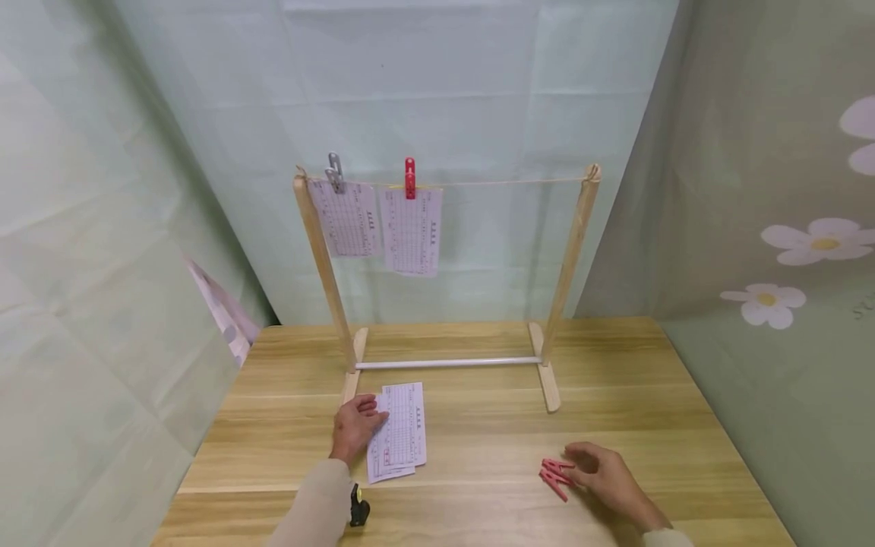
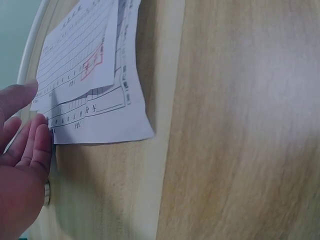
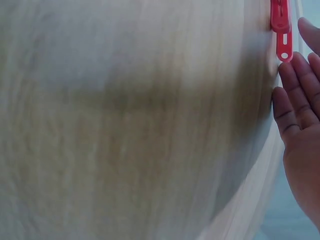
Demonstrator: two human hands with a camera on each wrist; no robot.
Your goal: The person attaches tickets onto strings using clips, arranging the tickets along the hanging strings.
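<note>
My left hand [image 1: 355,428] is at the left edge of a small stack of printed paper slips [image 1: 403,425] on the table. Its thumb and fingers stand apart at the edge of the slips in the left wrist view, where a red stamp marks the upper slip [image 2: 80,55]. The lower slip sticks out from under it. My right hand [image 1: 604,475] is beside two red clothespins [image 1: 555,477] lying close together. In the right wrist view its fingertips reach the end of a red clothespin [image 3: 284,47], with the thumb held apart from it.
A wooden stand [image 1: 573,258] with a string across its top is at the back. Two printed slips hang there, one under a grey clip [image 1: 335,175], one under a red clip [image 1: 410,178]. A black clip-like object [image 1: 358,507] is by the left sleeve.
</note>
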